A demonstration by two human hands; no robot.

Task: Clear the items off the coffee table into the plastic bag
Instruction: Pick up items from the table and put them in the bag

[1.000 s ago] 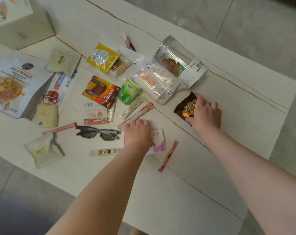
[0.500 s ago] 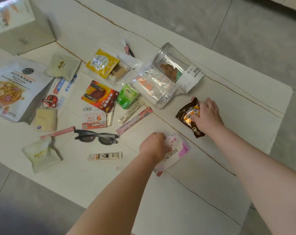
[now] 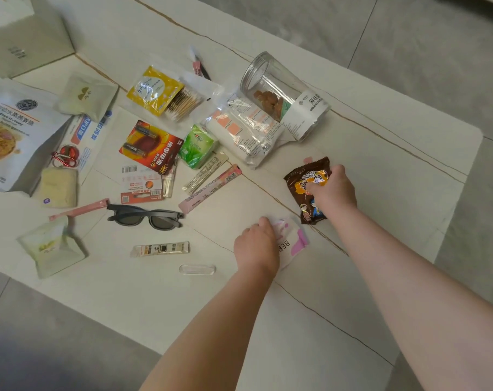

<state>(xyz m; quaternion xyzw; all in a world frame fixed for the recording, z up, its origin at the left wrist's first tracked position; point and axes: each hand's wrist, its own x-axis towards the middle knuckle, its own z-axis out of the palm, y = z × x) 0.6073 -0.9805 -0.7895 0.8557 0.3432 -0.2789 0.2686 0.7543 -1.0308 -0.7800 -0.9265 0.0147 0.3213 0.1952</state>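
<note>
Your right hand (image 3: 334, 190) pinches the brown snack packet (image 3: 307, 193), fingers curled over its upper edge, at the near right of the coffee table (image 3: 394, 170). Your left hand (image 3: 256, 244) is curled on the white-and-pink sachet (image 3: 293, 241), which lies just beside the packet. The plastic bag is not in view. The step in hand appears to be gathering: both hands have an item, neither yet lifted clear. The next move calls for raising both and carrying them to the bag. Farther left lie the sunglasses (image 3: 146, 217), battery pack (image 3: 152, 146) and clear jar (image 3: 284, 94), all untouched.
</note>
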